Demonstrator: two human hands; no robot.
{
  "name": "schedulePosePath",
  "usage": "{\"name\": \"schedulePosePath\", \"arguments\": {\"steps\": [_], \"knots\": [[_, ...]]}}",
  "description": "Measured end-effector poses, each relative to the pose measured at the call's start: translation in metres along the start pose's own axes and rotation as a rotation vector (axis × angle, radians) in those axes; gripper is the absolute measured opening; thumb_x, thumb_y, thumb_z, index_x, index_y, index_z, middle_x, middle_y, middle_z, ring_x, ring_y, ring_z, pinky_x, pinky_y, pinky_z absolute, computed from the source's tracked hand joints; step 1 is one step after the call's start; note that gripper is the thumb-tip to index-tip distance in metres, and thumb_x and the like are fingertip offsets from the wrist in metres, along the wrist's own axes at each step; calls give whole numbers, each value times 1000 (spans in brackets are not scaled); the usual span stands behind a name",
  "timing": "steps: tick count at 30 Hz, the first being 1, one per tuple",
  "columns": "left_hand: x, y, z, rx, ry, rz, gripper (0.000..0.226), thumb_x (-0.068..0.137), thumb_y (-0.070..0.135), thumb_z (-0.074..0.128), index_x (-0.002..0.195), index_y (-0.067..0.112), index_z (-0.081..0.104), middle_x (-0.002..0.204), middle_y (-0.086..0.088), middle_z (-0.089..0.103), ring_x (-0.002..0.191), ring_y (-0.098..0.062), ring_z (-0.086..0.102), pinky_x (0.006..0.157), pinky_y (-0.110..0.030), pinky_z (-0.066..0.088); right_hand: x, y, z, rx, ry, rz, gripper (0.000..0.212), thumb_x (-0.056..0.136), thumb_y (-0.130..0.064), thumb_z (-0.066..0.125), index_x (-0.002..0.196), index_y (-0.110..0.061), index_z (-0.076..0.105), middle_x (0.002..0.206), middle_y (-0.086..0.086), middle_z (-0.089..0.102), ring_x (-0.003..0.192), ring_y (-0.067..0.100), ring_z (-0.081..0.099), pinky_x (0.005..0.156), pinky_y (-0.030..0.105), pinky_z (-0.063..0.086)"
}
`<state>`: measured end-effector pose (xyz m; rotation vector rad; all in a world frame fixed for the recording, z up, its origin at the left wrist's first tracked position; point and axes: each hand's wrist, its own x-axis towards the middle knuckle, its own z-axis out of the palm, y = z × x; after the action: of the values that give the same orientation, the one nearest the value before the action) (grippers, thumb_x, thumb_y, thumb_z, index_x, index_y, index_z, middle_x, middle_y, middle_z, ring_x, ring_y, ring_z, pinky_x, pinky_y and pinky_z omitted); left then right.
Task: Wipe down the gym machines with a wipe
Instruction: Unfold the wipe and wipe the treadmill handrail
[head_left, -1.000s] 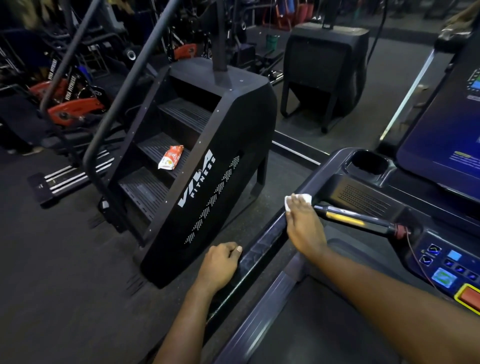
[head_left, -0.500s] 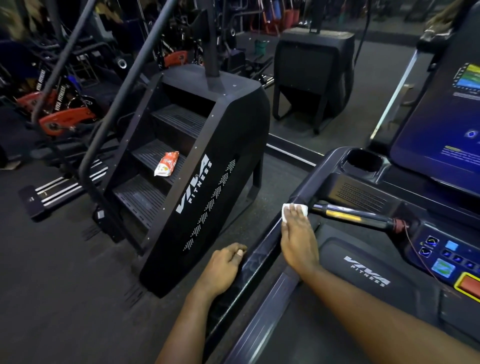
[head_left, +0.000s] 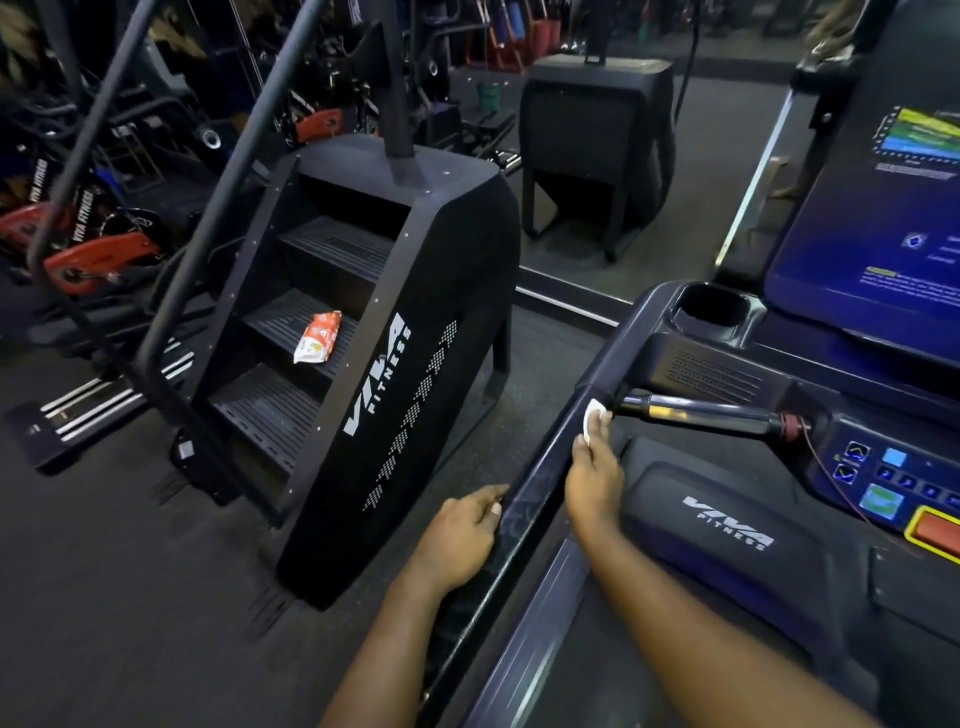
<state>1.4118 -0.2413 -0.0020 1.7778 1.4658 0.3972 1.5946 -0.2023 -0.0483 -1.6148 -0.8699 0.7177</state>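
A white wipe (head_left: 593, 422) is pressed under the fingertips of my right hand (head_left: 594, 480) against the inner side of the treadmill's dark left handrail (head_left: 530, 512), just below the black and yellow grip bar (head_left: 701, 415). Most of the wipe is hidden by the fingers. My left hand (head_left: 457, 538) rests on the outer side of the same rail, lower down, fingers curled over it. The treadmill console (head_left: 878, 478) with buttons and a lit screen (head_left: 883, 218) stands to the right.
A black stair climber (head_left: 395, 364) marked VIVA FITNESS stands close on the left, with an orange and white wipes packet (head_left: 318, 336) on one of its steps. Red exercise bikes (head_left: 98, 260) fill the far left. A second black machine (head_left: 597, 150) stands behind. Dark floor lies between.
My right hand has slid with the wipe from the top of the rail to its inner side. My left hand has barely shifted on the rail.
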Motion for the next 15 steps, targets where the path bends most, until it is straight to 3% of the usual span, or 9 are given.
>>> {"name": "schedulePosePath", "arguments": {"steps": [2, 5, 11, 13, 15], "knots": [[1, -1, 1, 21, -4, 3, 38, 107, 27, 43, 144, 28, 55, 137, 0, 64, 129, -16, 56, 105, -23, 40, -27, 3, 12, 159, 66, 62, 52, 106, -9, 43, 154, -27, 39, 157, -18, 33, 145, -3, 26, 121, 21, 19], [1, 0, 2, 46, -12, 5, 41, 107, 28, 41, 147, 27, 51, 141, -1, 61, 133, -20, 54, 111, -30, 41, -24, -3, 17, 224, 144, 176, 49, 105, -20, 44, 151, -38, 43, 152, -24, 40, 131, -4, 39, 108, 21, 29], [-3, 3, 3, 68, -3, 6, 42, 108, 28, 39, 149, 26, 48, 141, -5, 61, 130, -21, 55, 111, -33, 42, 35, -11, 19, 415, 239, 345, 42, 105, -21, 46, 147, -26, 51, 143, -19, 50, 99, -3, 52, 87, 13, 36], [-4, 6, 2, 80, 12, 11, 42, 109, 26, 39, 149, 25, 48, 136, -6, 64, 124, -19, 59, 104, -29, 45, 16, 7, 25, 438, 240, 390, 42, 99, -32, 51, 140, -28, 58, 141, -17, 55, 103, 3, 61, 88, 20, 46], [-6, 8, 0, 74, 16, 22, 41, 109, 24, 39, 149, 25, 48, 130, -5, 67, 112, -14, 62, 94, -25, 46, -1, 30, 30, 440, 206, 392, 49, 88, -42, 53, 133, -27, 65, 135, -8, 65, 117, 17, 64, 102, 38, 51]]}}
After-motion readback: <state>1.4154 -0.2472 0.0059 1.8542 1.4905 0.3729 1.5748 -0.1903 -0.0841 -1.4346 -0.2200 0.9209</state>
